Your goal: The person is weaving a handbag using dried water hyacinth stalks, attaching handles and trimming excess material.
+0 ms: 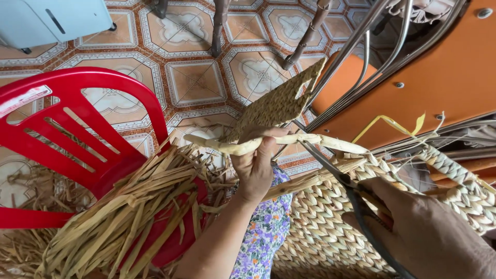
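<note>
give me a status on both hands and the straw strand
Left hand pinching pale twisted straw strand. Right hand gripping dark metal scissors, blades at strand. Woven straw basket underneath, nothing in the way.

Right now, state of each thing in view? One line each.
left hand: closed on a pale dried strand, held level.
right hand: gripping scissors.
scissors: blades open at the strand.
woven panel: upright behind the left hand, edge unfinished.
woven basket: lying below the hands.
dried strips: loose pile on the red plastic chair.
</note>
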